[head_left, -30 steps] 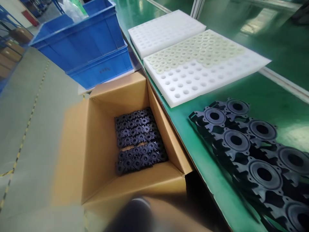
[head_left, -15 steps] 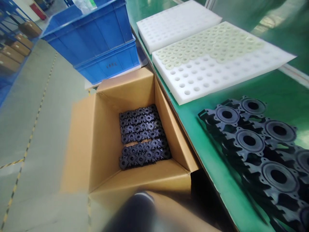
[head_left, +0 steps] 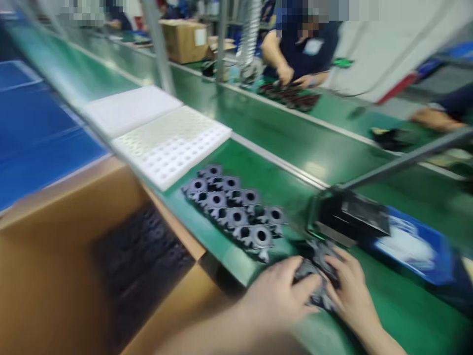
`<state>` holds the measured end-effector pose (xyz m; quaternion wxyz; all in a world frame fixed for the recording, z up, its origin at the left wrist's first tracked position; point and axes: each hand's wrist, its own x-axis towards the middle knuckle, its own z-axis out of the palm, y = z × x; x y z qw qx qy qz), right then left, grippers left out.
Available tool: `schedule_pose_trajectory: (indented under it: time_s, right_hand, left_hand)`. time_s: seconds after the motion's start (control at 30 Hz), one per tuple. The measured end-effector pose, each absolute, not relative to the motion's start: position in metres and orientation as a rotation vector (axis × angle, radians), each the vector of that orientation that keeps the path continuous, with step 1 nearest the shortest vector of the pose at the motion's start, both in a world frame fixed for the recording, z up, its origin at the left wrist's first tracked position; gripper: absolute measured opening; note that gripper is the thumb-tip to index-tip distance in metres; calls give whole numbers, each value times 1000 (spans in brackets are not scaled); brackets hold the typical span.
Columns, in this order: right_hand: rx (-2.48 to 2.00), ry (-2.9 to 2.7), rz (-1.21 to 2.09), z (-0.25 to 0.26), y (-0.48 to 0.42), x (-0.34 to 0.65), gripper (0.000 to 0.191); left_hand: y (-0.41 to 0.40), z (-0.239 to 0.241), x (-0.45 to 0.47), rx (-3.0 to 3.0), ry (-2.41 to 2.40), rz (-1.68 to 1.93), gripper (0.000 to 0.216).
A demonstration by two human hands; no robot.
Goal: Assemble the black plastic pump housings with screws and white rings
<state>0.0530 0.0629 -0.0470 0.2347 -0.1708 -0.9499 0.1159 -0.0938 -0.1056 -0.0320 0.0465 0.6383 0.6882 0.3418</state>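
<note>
Both hands are at the green bench's near edge, closed around dark notched metal parts. In my left hand (head_left: 283, 293), fingers curl over one dark metal part (head_left: 307, 270). My right hand (head_left: 349, 283) grips the far side of the neighbouring dark metal part (head_left: 322, 254). Blur and my fingers hide how many pieces are between the hands. Just left of them, several similar flange-like parts (head_left: 236, 217) with round centre holes sit in rows on the bench.
Left of the bench stands an open cardboard box (head_left: 55, 212) with dark parts inside. White foam trays (head_left: 170, 170) lie farther along the bench. A black bin (head_left: 354, 214) and a blue-and-white package (head_left: 417, 246) are at the right. Across the line, a co-worker (head_left: 303, 54) handles parts.
The view has swung from the cardboard box toward the bench on the right. A blurred forearm was at the bottom before; now both hands show, closed on dark metal parts.
</note>
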Motion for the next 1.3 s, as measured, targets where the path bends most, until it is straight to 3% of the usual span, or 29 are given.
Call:
schedule_pose_trajectory:
  time_s: [0.37,0.77,1.03,1.3]
  right_hand:
    - [-513,-2649,503,-24,60,60,24]
    - [-258,-2838,367,25,92,39,23]
    - [50,-2899,491,45,105,27,32]
    - [87,-2923,618,43,102,11,33]
  left_hand:
    - [-120,-22,-91,2181,2334,913,30]
    - [-114,1,-119,2616,2213,543,32]
    - [-115,10,-142,2717,2091,525,30]
    - [-117,8,-136,2719,2174,534,26]
